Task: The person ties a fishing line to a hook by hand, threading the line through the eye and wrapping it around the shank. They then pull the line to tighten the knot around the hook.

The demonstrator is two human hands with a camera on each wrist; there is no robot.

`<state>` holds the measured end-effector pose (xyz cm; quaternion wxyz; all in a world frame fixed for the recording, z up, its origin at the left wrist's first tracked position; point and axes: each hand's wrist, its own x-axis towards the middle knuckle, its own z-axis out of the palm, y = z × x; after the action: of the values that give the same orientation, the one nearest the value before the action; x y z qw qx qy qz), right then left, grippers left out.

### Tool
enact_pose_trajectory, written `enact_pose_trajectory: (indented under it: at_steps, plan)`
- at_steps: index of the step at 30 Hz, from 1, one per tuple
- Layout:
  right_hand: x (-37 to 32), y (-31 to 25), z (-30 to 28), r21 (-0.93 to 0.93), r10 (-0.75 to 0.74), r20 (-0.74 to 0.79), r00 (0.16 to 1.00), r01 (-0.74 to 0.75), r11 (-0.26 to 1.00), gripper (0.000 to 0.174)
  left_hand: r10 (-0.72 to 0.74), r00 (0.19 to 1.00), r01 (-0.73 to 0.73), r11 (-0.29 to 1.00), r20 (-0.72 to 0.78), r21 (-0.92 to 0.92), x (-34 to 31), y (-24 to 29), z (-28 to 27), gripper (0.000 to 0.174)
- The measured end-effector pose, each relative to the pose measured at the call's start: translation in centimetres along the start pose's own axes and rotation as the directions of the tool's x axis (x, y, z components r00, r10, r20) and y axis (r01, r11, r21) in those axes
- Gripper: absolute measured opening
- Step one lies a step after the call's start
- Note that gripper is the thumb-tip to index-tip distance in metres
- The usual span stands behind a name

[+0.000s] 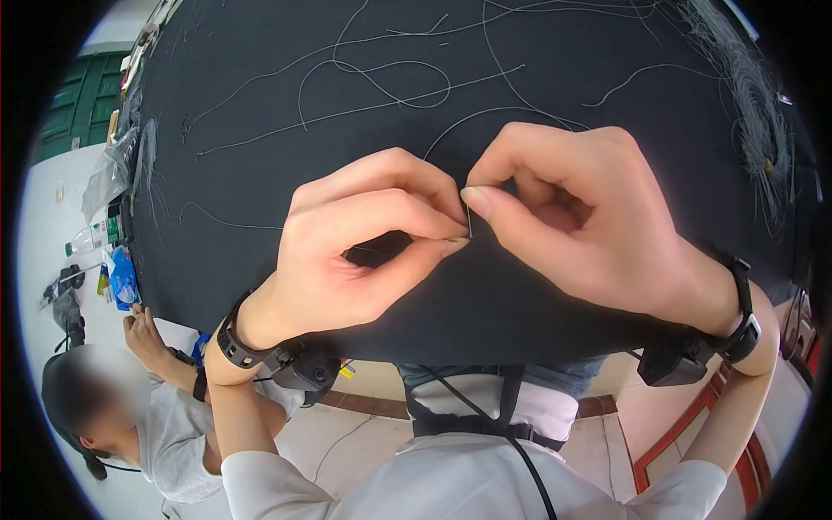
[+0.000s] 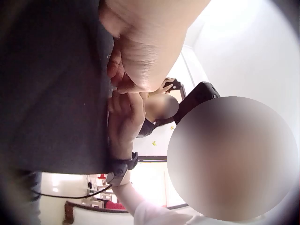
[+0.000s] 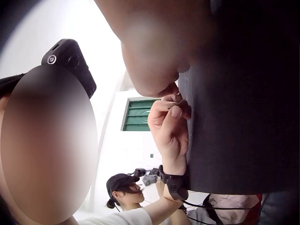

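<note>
In the head view, the left hand [image 1: 364, 234] pinches a thin grey wire [image 1: 470, 221] between thumb and forefinger, over the black table surface [image 1: 537, 321]. The right hand [image 1: 589, 217] pinches the wire's upper part just up and to the right, thumb tip against forefinger. Both hands' fingertips nearly meet. A longer curved wire [image 1: 459, 120] runs behind the fingers; whether it joins the held piece cannot be told. The left wrist view shows the right hand [image 2: 125, 117] beyond the left palm; in the right wrist view the left hand [image 3: 168, 131] is seen with thumb and forefinger together.
Loose wires [image 1: 373, 82] lie across the table's far part, and a thick wire bundle [image 1: 758, 113] lies along its right side. At left are a plastic bag [image 1: 111, 178], a blue packet [image 1: 124, 277] and a seated person in a cap [image 1: 74, 394].
</note>
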<state>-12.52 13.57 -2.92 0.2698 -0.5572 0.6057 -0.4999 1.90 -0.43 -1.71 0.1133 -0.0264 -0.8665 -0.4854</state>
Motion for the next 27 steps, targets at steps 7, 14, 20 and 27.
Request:
enact_pose_trajectory:
  at_steps: [7, 14, 20, 27]
  plan:
    - [0.00, 0.05, 0.02, -0.048, 0.003, -0.007, 1.000, -0.003, 0.999, 0.004, -0.003, 1.000, 0.002, 0.997, -0.021, -0.079, 0.02, 0.12, -0.20, 0.010]
    - [-0.08, 0.03, 0.22, -0.071, -0.011, 0.020, 1.000, 0.012, 0.997, 0.004, 0.015, 0.996, -0.021, 0.997, -0.083, -0.077, -0.10, 0.19, -0.26, 0.011]
    - [-0.30, 0.06, 0.47, -0.089, -0.034, 0.027, 0.999, 0.036, 0.995, 0.005, -0.049, 0.983, 0.036, 0.996, -0.177, -0.076, -0.23, 0.60, 0.04, 0.011]
    - [-0.64, -0.21, 0.79, -0.056, -0.044, 0.065, 0.997, 0.048, 0.997, 0.004, -0.046, 0.971, 0.050, 0.999, -0.234, 0.010, -0.19, 0.08, 0.16, 0.019]
